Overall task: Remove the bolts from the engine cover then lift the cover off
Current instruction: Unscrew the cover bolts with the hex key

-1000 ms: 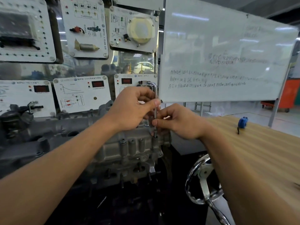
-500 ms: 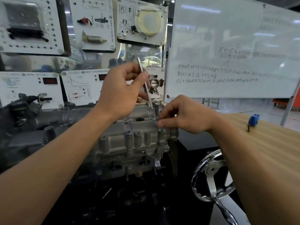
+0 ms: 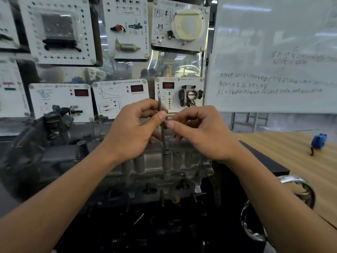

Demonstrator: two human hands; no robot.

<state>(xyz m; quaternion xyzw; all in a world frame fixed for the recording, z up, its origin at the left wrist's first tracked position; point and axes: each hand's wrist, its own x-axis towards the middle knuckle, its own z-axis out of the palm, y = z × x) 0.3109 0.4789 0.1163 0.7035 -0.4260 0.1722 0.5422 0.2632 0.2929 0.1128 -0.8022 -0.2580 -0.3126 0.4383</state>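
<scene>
Two hands are holding a key (image 3: 164, 139) over the cover (image 3: 182, 161).
The left hand (image 3: 133, 130) is gripping the key, its tip at a bolt (image 3: 166, 153) on the near cover; the right hand (image 3: 204, 136) is pinching a small dark bit (image 3: 166, 123).

**Person: visible body, head view**

- Left hand (image 3: 127, 132): bare; thumbnail short, rounded and plain; fine creases over the knuckles.
- Right hand (image 3: 202, 136): bare; thumbnail likewise short and plain.
- Left forearm (image 3: 63, 198): bare along its whole visible length.
- Right forearm (image 3: 273, 198): bare along its whole visible length.
- Pale patch (image 3: 53, 251) at the bottom edge beside the left forearm: too small to tell whether it is cloth.
</scene>
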